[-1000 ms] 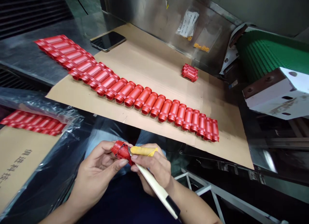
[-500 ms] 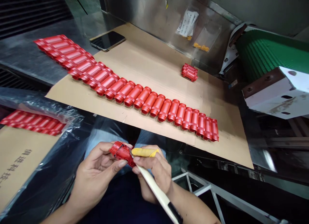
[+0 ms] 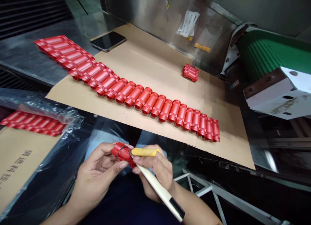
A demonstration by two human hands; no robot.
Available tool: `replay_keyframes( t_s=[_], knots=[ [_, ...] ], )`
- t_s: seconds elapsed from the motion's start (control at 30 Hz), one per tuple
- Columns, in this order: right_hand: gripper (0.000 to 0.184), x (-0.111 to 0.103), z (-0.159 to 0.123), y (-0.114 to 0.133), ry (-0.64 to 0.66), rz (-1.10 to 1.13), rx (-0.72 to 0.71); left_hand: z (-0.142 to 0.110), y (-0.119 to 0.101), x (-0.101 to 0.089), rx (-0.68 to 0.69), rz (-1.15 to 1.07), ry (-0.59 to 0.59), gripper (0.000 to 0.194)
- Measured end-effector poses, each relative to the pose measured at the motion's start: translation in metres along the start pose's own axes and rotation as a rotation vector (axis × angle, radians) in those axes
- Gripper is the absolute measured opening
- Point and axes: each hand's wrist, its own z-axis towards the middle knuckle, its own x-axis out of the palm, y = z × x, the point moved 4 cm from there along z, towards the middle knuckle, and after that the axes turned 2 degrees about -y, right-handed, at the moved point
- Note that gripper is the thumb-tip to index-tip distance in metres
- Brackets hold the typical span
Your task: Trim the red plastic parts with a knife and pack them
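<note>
The left hand pinches a red, slotted, plastic-looking cylinder between thumb and fingertips; it looks light, stiff, perhaps slick, best held around its ringed end. The right hand, just beside those fingertips, grips a slim cream-handled tool.

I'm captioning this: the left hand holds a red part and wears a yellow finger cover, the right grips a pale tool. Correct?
No, the head view shows the yellow finger cover on the right hand, not the left hand; the rest is correct.
</note>
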Motion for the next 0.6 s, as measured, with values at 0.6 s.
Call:
replay_keyframes(
  t_s=[0.6],
  knots=[
    [0.023,-0.028,0.01,-0.028,-0.121,0.498,0.562,-0.003,-0.003,0.004,-0.319,-0.245,-0.051,0.051]
  ],
)
